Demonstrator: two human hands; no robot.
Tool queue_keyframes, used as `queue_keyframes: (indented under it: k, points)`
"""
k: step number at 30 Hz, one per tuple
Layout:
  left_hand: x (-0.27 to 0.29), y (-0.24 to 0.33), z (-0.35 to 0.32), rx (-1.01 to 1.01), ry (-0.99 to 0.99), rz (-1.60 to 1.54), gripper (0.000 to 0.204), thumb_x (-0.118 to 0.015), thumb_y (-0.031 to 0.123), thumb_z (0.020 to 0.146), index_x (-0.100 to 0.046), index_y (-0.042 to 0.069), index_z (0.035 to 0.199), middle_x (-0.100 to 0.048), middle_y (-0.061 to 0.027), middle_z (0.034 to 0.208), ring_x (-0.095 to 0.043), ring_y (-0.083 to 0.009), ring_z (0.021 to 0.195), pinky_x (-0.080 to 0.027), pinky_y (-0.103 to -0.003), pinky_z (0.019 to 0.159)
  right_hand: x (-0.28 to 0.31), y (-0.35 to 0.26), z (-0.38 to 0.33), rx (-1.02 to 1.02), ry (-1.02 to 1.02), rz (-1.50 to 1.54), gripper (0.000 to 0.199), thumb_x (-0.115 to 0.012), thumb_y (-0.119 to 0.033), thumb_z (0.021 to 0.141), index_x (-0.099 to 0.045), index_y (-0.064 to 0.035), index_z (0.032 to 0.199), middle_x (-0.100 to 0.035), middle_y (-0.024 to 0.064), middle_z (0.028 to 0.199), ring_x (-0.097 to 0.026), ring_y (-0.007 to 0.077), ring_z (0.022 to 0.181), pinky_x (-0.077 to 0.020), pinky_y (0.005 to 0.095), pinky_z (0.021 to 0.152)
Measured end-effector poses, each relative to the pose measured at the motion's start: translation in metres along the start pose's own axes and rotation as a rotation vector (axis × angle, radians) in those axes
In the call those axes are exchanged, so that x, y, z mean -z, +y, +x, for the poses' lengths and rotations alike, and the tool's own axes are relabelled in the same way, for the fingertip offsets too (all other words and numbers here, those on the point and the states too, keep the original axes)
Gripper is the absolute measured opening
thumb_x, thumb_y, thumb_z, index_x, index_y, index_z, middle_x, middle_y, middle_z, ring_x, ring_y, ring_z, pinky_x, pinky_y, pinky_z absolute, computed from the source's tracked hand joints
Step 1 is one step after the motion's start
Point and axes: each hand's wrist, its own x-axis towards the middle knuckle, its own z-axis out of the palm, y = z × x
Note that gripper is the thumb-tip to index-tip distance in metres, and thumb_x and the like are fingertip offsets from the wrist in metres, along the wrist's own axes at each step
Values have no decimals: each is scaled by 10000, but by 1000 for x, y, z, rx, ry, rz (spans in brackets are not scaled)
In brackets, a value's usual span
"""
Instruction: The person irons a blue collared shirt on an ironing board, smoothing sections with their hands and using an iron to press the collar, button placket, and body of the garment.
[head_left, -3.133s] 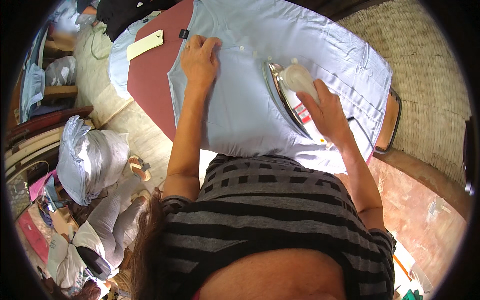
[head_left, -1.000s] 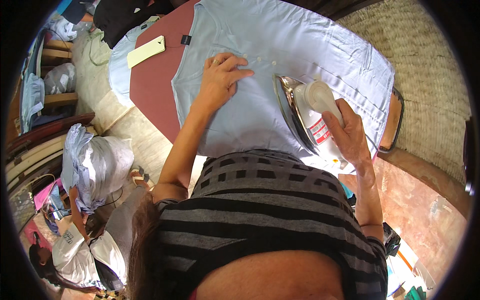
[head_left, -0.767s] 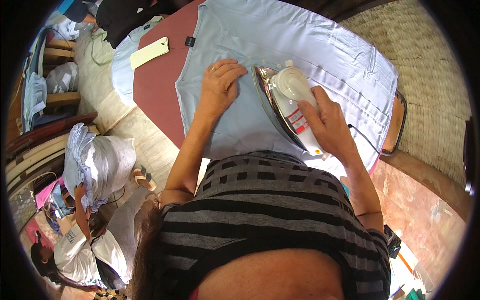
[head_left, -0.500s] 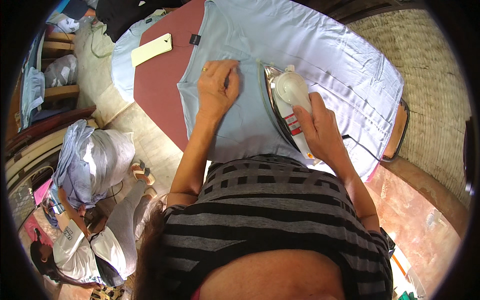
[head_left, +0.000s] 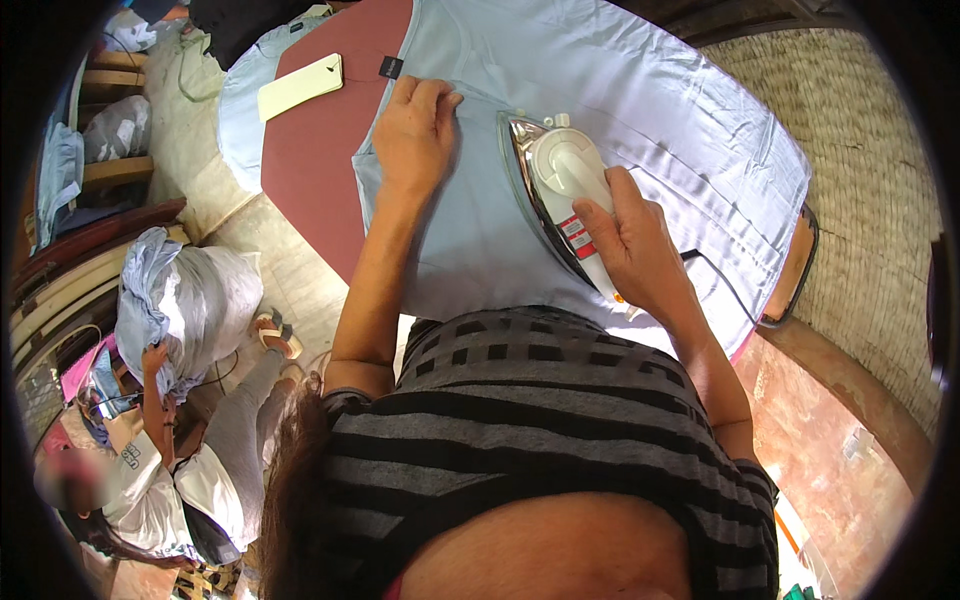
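Note:
A light blue garment point(head_left: 470, 230) with a black neck label point(head_left: 391, 67) lies spread over the ironing board, and a pale cardboard tag point(head_left: 300, 87) hangs off it onto the dark red board cover. My left hand point(head_left: 415, 140) rests at the garment's neckline just below the label, its fingers bent and closed on the cloth. Around the handle of a white steam iron point(head_left: 575, 165) my right hand point(head_left: 645, 245) is closed. The iron sits on the garment, tip pointing away from me; its soleplate is mostly hidden beneath its body.
The iron's black cord point(head_left: 725, 275) runs to the right over the board. A metal-framed rest point(head_left: 795, 265) juts from the board's right end. At left, a person point(head_left: 160, 490) sits beside a plastic-wrapped bundle of clothes point(head_left: 215, 300). Woven matting point(head_left: 850, 170) lies at right.
My left hand has slid away from me and slightly left, up to the neckline near the label. The iron has shifted a little left and away. The person at left now reaches to the bundle.

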Motion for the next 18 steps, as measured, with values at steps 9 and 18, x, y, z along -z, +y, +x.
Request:
queue_keyframes:
  k: [9, 18]
  points:
    - [7, -2, 3, 79, -59, -86, 174, -761, 143, 833, -702, 2, 916, -638, -112, 796, -648, -231, 673, -512, -324, 641, 3, 0, -4, 10, -6, 74, 332, -541, -294, 1000, -472, 29, 1043, -620, 256, 706, -648, 416, 654, -468, 454, 594]
    - [9, -4, 3, 119, -64, -164, 165, -770, 129, 821, -713, -2, 905, -627, -96, 766, -647, -197, 669, -509, -320, 632, 4, 3, -2, 91, -7, -12, 309, -532, -287, 1004, -473, 16, 1005, -619, 256, 697, -633, 428, 641, -456, 453, 584]
